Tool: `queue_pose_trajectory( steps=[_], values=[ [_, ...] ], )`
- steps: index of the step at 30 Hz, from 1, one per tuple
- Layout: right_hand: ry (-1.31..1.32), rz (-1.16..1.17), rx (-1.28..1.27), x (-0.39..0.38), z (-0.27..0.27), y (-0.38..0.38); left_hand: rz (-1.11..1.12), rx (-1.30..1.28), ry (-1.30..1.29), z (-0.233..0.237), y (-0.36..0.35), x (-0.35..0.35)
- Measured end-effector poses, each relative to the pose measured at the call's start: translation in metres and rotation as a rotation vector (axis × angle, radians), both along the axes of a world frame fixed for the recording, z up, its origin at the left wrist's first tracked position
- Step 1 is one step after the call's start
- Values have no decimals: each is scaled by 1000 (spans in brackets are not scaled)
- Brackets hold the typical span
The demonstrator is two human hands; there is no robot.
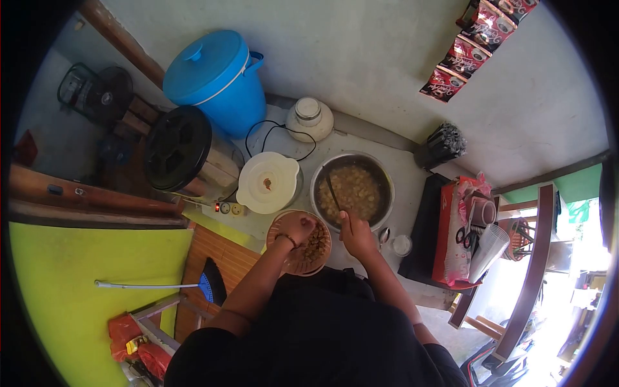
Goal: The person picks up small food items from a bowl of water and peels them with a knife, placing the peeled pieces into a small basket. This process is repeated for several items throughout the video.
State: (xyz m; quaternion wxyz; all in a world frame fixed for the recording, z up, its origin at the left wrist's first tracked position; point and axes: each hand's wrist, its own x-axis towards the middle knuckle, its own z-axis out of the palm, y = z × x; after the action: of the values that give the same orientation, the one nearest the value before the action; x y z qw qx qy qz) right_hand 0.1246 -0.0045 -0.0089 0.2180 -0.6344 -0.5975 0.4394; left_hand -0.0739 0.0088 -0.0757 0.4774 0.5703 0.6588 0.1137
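My right hand (pixel 358 234) is closed around the handle of a long dark utensil (pixel 333 191), whose far end dips into a steel basin (pixel 314 193). Brownish broth with many pale chunks (pixel 356 192) fills much of that basin, so the utensil's head is hidden. Over a light pinkish-brown bowl (pixel 302 268), my left hand (pixel 295 228) is curled with its fingers closed; whatever they hold is hidden. Small brown pieces (pixel 316 247) lie in the bowl beside that hand. The bowl is close against my body, left of the basin.
A white lidded container (pixel 267 182), a round jar (pixel 309 119), a blue lidded bucket (pixel 216 80) and a black-lidded container (pixel 178 149) stand left and behind. To the right are a spoon (pixel 384 236), a small clear cup (pixel 401 245) and a red box (pixel 446 233).
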Motion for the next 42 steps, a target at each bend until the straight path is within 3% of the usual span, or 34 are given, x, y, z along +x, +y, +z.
queue_pose_trajectory(
  steps=[4,7,11,16,19,22,26,35,40,42],
  values=[
    [43,50,17,-8,1,-4,-203,88,442,-41,-19,3],
    [37,69,3,-12,-1,-6,39,100,346,-65,-25,11],
    [19,108,145,-10,-16,-10,-36,91,247,-51,-24,4],
    [231,95,-136,-6,-2,-11,19,99,-38,-46,-26,-13],
    [342,76,-225,-5,-3,-11,275,-211,-640,-8,-21,-7],
    [276,63,-83,-4,7,-13,440,-45,-982,8,-18,8],
    [123,90,239,-1,11,-14,400,113,-900,39,-6,31],
    [-18,-54,378,6,13,-12,326,205,-927,53,-2,58],
    [71,-141,269,9,5,-4,221,253,-834,48,-3,64],
    [205,-171,183,12,7,-2,298,183,-949,48,-1,66]
  ],
)
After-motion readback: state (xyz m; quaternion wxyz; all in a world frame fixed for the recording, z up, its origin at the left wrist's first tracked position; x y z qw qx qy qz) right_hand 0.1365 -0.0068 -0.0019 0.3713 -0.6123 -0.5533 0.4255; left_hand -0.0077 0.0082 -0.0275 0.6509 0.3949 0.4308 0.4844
